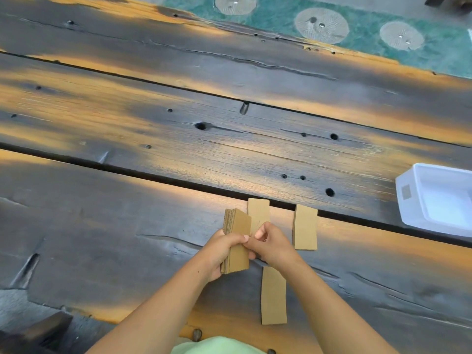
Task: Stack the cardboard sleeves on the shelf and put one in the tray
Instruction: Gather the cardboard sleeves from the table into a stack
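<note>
My left hand (222, 251) grips a thick stack of flat brown cardboard sleeves (237, 223), held upright over the wooden planks. My right hand (269, 245) meets it from the right, fingertips pinching the stack's front edge. Just behind the hands a single sleeve (258, 212) lies flat. A small pile of sleeves (305, 227) lies to the right of my right hand. Another single sleeve (273, 295) rests flat below my right wrist. A white plastic tray (406, 198) sits at the right edge, with nothing visible inside.
The surface is dark, weathered wooden planks (178, 139) with gaps, knots and holes. A green patterned floor (357, 26) shows beyond the far edge. A light green garment (217, 346) is at the bottom.
</note>
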Available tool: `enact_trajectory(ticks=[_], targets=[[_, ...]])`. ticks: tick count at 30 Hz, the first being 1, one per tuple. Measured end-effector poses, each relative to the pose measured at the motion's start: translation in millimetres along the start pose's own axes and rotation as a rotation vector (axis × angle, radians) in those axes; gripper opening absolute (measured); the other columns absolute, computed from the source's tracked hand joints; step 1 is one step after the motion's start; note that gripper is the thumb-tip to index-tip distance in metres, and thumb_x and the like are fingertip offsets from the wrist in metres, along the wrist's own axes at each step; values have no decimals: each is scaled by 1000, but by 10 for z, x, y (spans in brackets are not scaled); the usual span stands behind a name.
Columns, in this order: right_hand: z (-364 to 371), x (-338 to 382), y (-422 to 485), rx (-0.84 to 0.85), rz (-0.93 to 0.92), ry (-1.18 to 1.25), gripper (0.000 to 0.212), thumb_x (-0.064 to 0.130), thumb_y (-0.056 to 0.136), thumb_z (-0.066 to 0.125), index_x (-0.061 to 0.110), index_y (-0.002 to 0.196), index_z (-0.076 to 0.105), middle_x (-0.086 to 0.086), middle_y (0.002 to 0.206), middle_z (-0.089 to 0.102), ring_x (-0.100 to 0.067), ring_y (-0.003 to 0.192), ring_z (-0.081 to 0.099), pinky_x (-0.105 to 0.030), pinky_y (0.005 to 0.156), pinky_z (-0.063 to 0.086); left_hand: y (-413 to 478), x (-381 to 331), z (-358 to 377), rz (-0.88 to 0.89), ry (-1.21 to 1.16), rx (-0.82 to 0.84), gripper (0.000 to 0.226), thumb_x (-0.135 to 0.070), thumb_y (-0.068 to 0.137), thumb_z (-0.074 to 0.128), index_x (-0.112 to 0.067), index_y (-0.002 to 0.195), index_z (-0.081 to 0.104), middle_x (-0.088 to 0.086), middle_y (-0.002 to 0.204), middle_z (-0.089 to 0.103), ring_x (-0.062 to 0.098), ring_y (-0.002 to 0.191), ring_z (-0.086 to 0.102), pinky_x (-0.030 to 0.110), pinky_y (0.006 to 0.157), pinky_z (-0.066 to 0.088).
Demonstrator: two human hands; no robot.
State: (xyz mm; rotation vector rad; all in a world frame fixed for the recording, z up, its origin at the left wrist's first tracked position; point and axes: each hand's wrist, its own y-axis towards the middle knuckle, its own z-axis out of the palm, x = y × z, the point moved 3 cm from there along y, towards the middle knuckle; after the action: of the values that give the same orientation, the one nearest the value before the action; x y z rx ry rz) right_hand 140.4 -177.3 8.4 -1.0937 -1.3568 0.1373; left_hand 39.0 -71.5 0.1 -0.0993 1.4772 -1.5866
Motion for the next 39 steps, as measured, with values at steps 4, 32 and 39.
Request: enact_trajectory(ticks=[4, 32, 39], targets=[[-98, 10, 152, 122, 30, 4, 18, 19, 88, 70, 14, 88, 53, -4, 67, 71, 0, 53, 60, -14, 51, 46, 154, -72, 23, -17, 40, -13, 44, -16, 69, 67, -8, 112, 60, 13, 69, 72, 22, 63, 70, 32, 61, 55], [-343, -205, 830, -325, 284, -42, 16, 10, 83, 55, 10, 90, 69, -7, 92, 73, -28, 93, 67, -43, 86, 57, 812, -254, 54, -72, 29, -335, 16, -1, 82, 56, -9, 94, 63, 25, 103, 76, 29, 80, 72, 35, 67, 59], [-385, -186, 674, -266, 229, 180, 8, 1, 89, 58, 6, 84, 62, -17, 94, 73, -33, 89, 69, -40, 74, 58, 706, -283, 26, -68, 31, -244, 21, -2, 80, 57, -7, 99, 63, 14, 83, 77, 24, 71, 74, 33, 63, 60]])
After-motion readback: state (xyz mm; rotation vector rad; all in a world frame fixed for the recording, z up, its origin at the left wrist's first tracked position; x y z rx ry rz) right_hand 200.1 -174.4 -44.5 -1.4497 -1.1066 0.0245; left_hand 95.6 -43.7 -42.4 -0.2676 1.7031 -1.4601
